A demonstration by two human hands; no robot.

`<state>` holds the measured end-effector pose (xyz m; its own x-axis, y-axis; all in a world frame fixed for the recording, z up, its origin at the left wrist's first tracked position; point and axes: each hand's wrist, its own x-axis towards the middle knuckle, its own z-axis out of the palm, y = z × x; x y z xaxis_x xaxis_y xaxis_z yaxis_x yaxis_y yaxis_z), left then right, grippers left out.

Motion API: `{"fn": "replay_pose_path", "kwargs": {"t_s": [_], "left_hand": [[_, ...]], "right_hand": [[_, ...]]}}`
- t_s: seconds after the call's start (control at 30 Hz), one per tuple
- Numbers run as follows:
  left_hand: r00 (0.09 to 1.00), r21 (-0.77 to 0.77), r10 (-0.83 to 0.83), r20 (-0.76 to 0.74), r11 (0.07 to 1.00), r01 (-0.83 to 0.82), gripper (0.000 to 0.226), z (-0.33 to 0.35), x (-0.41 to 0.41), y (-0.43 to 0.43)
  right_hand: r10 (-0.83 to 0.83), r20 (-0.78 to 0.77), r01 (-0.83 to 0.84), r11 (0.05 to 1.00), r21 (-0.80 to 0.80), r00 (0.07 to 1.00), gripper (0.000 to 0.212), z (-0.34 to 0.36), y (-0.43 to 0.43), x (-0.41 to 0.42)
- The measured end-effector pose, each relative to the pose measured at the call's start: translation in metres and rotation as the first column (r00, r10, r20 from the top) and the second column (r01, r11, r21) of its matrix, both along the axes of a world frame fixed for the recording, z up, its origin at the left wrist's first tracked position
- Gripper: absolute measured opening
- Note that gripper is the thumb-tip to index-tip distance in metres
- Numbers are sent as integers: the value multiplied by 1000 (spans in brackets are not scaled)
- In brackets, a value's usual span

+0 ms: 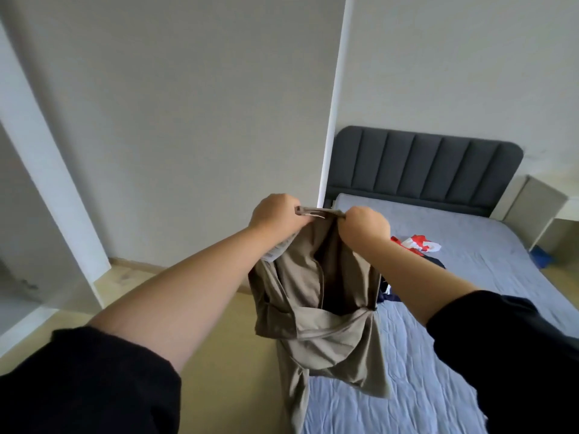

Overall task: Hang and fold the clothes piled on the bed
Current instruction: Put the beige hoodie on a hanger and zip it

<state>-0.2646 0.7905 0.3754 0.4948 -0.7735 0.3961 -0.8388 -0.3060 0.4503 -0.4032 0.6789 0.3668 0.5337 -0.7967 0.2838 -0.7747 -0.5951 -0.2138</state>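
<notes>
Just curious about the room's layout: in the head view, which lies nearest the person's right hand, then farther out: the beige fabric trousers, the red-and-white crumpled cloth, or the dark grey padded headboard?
1. Beige fabric trousers: gripped by the right hand.
2. Red-and-white crumpled cloth: on the bed, to its right.
3. Dark grey padded headboard: farthest, at the bed's head.
</notes>
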Motion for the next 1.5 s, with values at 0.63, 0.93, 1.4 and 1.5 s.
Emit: {"fn": "replay_pose_path", "kwargs": {"t_s": [0.63,0.93,1.4,1.5], "left_hand": [[996,239,88,33,966,-94,15,-41,-24,24],[966,169,-5,260,985,-41,18,-29,-43,5],[969,122,239,70,962,-246,19,-5,-77,-26],[952,240,299,-64,931,-276,16,3,-79,-26]], "right_hand": [[17,508,-245,890,386,861,33,48,11,-63],[192,-105,-170,967,187,976,29,26,-10,-111],[-66,-311,-34,952,-304,948,23,24,-45,-163],[-84,-388,-30,960,-277,918,17,24,-45,-160]]}}
